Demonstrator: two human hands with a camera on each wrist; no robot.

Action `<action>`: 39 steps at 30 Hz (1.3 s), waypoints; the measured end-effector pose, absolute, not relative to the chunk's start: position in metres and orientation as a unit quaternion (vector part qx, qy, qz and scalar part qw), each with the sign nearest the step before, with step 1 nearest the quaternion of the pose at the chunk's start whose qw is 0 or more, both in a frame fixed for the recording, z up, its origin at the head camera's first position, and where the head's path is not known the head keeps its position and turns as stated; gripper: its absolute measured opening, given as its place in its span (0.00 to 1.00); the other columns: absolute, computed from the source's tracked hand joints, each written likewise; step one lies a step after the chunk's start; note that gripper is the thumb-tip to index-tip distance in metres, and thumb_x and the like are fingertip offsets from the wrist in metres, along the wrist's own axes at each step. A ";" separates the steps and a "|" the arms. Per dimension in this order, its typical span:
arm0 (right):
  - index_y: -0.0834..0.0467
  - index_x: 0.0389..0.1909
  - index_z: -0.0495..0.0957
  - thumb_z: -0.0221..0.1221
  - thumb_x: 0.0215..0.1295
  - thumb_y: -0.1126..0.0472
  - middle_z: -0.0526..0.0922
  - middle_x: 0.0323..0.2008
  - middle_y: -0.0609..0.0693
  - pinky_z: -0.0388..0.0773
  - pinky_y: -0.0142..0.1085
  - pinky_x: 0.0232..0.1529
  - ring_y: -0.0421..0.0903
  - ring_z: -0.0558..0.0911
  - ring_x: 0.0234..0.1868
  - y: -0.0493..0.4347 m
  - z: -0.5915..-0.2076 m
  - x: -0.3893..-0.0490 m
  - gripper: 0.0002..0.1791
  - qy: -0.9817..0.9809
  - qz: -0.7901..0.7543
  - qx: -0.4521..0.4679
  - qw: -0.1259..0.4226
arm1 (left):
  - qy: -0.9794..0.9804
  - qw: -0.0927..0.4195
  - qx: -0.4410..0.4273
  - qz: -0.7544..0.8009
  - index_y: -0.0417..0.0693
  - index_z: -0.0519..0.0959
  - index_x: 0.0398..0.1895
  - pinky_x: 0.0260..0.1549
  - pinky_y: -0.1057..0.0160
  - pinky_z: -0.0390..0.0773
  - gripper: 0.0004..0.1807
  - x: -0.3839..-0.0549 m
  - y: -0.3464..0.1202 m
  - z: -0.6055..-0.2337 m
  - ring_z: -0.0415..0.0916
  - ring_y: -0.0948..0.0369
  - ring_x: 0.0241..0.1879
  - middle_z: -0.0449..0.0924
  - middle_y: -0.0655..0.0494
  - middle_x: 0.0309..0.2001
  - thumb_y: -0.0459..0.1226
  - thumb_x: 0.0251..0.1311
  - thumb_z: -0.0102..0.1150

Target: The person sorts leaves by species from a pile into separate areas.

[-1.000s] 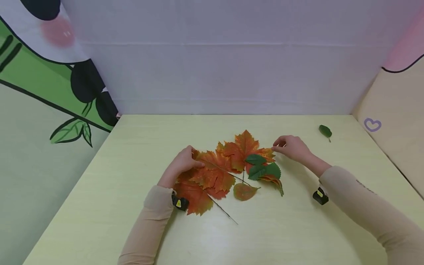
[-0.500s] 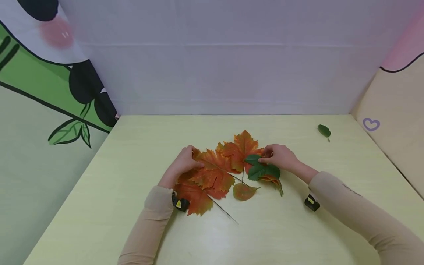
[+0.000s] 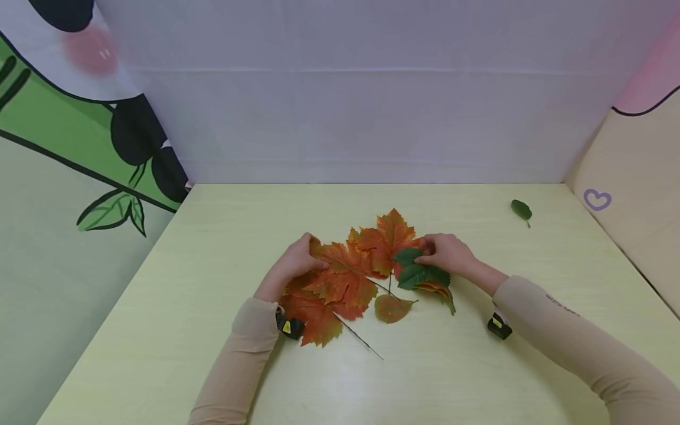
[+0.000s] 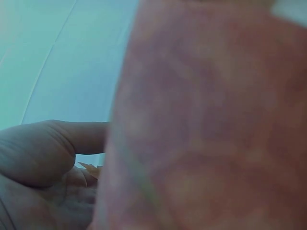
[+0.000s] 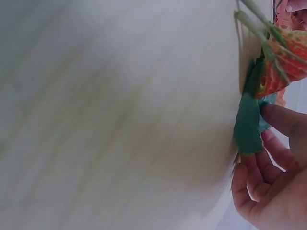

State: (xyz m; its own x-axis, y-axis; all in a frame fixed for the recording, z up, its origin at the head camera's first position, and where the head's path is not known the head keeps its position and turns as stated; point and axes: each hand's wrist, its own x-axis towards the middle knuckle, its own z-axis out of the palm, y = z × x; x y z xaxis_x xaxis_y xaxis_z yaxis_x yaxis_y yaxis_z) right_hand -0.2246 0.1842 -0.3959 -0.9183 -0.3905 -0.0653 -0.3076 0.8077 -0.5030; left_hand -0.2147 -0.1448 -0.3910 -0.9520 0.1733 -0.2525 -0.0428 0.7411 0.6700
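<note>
Several orange-red maple leaves [image 3: 347, 274] with thin stems lie overlapped in a bunch at mid-table. My left hand [image 3: 291, 264] grips their left edge, thumb on top and fingers behind. A blurred reddish leaf [image 4: 206, 124] fills most of the left wrist view, hiding the fingertips. At the bunch's right side, my right hand [image 3: 450, 255] pinches a green leaf [image 5: 249, 120] between thumb and curled fingers. More green leaves [image 3: 412, 276] overlap it, above a small stack of orange leaves [image 3: 437, 289]. A rounded orange-green leaf [image 3: 392, 308] lies just below the bunch.
A single green leaf [image 3: 521, 210] lies apart near the far right of the pale table [image 3: 451, 378]. A pale cloth backdrop [image 3: 345, 124] stands behind, and printed side panels flank the table.
My right hand has moved left and slightly down from the orange leaf tip at the bunch's right edge, and now pinches the green leaf. The left hand stays in place.
</note>
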 end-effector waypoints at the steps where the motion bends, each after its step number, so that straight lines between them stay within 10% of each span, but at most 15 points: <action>1: 0.58 0.31 0.75 0.64 0.53 0.54 0.74 0.20 0.46 0.66 0.33 0.25 0.41 0.71 0.22 0.184 -0.396 -0.225 0.12 0.947 -0.249 -0.185 0.083 | 0.920 0.152 0.034 0.360 0.37 0.62 0.56 0.51 0.52 0.68 0.31 -0.215 -0.145 -0.391 0.68 0.49 0.50 0.69 0.41 0.54 0.38 0.51 0.63; 39: 0.69 0.46 0.74 0.52 0.64 0.62 0.79 0.40 0.63 0.74 0.46 0.39 0.57 0.77 0.41 0.235 -0.391 -0.237 0.15 0.951 -0.282 -0.123 0.038 | 0.906 0.162 0.008 0.391 0.37 0.62 0.59 0.53 0.50 0.67 0.29 -0.215 -0.146 -0.392 0.66 0.49 0.52 0.67 0.42 0.56 0.39 0.55 0.58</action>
